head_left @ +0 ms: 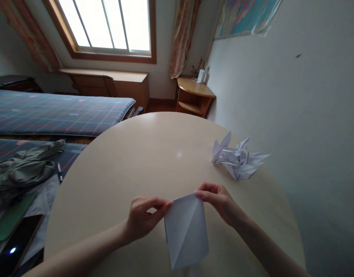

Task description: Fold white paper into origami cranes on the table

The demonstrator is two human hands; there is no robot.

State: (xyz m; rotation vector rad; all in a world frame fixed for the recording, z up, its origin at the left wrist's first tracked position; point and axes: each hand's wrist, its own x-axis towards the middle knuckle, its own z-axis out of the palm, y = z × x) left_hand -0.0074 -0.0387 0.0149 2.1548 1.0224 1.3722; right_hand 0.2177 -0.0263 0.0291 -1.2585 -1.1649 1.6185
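A folded sheet of white paper hangs between my hands over the near part of the round table, a diagonal crease running across its face. My left hand pinches its upper left corner between thumb and fingers. At the upper right corner, my right hand grips the paper the same way. Beyond my right hand, a pile of folded white paper pieces with pointed tips lies on the tabletop.
The round beige table stands close to the right wall. To the left are plaid mattresses, grey-green cloth, a pen and a dark phone. A corner shelf and a wooden desk stand beyond.
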